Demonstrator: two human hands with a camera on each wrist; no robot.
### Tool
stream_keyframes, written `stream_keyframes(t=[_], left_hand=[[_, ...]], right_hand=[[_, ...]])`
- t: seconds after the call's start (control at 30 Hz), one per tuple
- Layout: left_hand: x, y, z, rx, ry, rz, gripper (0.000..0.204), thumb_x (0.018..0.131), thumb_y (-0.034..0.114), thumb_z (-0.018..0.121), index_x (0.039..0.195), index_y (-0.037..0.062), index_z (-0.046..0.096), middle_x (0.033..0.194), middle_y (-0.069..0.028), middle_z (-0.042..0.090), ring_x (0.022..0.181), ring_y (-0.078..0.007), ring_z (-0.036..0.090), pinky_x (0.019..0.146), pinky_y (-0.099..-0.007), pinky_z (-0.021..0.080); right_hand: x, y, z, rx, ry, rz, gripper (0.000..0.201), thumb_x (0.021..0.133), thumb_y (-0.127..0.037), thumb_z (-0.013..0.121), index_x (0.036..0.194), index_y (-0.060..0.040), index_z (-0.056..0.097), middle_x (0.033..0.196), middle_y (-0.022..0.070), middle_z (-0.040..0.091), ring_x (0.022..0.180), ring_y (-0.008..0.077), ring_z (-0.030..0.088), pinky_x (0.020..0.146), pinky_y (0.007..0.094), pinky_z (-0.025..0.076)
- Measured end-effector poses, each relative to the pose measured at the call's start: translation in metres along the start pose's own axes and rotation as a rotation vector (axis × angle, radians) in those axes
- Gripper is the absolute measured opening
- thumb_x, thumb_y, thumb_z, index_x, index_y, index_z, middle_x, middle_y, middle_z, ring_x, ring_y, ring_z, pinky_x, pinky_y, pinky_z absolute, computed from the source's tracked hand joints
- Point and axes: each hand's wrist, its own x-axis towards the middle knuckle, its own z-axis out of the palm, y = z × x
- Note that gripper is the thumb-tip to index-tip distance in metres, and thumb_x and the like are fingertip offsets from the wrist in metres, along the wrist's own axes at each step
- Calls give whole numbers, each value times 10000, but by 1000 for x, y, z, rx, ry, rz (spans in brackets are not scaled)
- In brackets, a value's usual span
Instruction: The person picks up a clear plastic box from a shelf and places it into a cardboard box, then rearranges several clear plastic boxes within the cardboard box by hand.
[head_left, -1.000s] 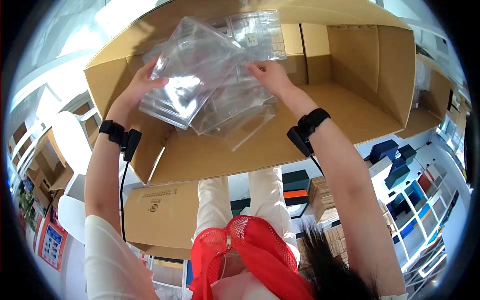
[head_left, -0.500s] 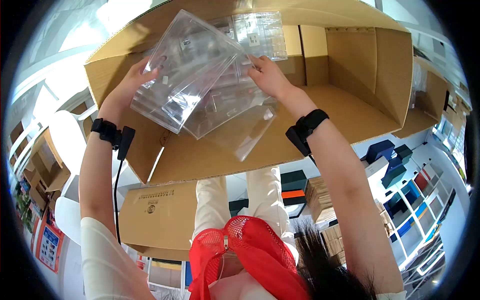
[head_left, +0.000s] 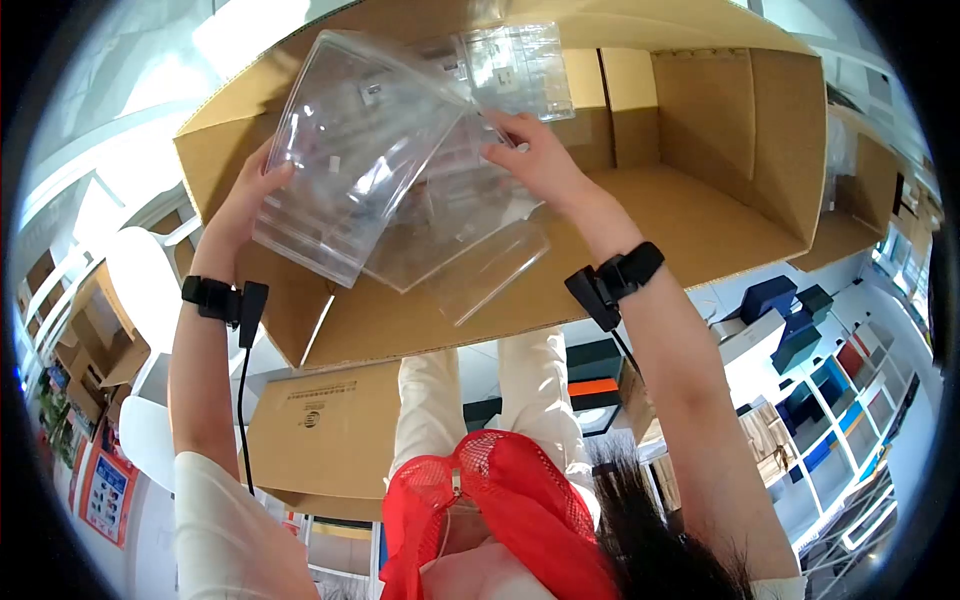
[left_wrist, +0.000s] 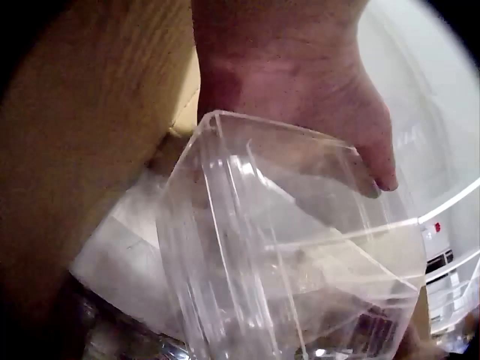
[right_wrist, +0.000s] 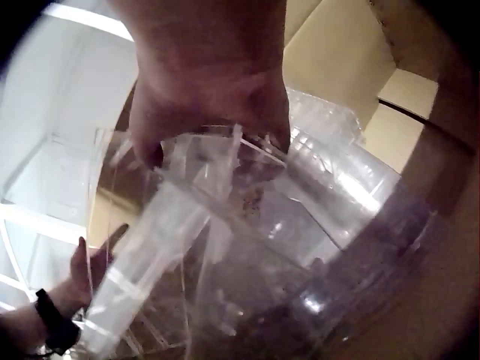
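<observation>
While the left hand (head_left: 250, 192) grips a clear plastic case (head_left: 350, 130) over a cardboard box (head_left: 700, 220), the head view shows the right hand (head_left: 540, 162) pinching clear panels (head_left: 462, 155) beside its right corner. Left wrist: thumb (left_wrist: 381, 165) against the case's rim. Right wrist: panels overlap below the hand.

The clear case (head_left: 380, 130) at the far left is colourless with whitish glints; the large open box (head_left: 720, 230) is brown. At near left, a brown carton (head_left: 345, 440) bears dark print. The trousers (head_left: 530, 390) are cream, the mesh-patterned top (head_left: 510, 500) red.
</observation>
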Motion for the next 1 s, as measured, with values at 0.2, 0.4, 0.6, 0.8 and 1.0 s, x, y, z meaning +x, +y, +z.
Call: stream_keyframes(t=[0.2, 0.4, 0.6, 0.8, 1.0], left_hand=[[-14, -18, 10, -286, -66, -30, 865, 750, 515, 618, 1408, 93, 247, 1336, -87, 417, 1184, -201, 420, 1011, -340, 290], [-30, -30, 40, -385, 37, -126, 781, 814, 489, 563, 1420, 141, 214, 1351, -89, 384, 1211, -236, 367, 991, -382, 307], [-43, -72, 61, -617, 142, -327, 752, 842, 491, 515, 1429, 169, 173, 1409, -94, 314, 1274, -274, 296, 1024, -457, 238], [-44, -86, 82, -604, 178, -245, 773, 843, 527, 490, 1437, 195, 121, 1456, -138, 204, 1335, -321, 189, 1047, -508, 161], [-38, -96, 91, -727, 241, -219, 745, 858, 546, 451, 1436, 231, 101, 1458, -147, 194, 1338, -337, 177, 1045, -547, 131]], right_hand=[[10, -73, -25, -64, -153, 204, 630, 787, -406, 631, 1249, -6, 478, 1098, 168, 535, 981, 217, 527, 809, 316, 435], [24, -35, -51, 193, -421, 179, 653, 780, -279, 657, 1311, -5, 392, 1196, 133, 534, 1069, 202, 518, 864, 289, 409], [22, -8, -54, 423, -398, 219, 555, 778, -248, 669, 1245, -13, 483, 1155, 105, 558, 1025, 182, 530, 896, 300, 405], [31, -16, -29, 441, -185, 352, 487, 800, -285, 659, 1187, -15, 537, 1065, 80, 572, 980, 170, 536, 822, 325, 460], [23, -9, 21, 648, 204, 302, 745, 725, -294, 715, 1316, -4, 366, 1166, 171, 522, 1023, 249, 522, 774, 358, 459]])
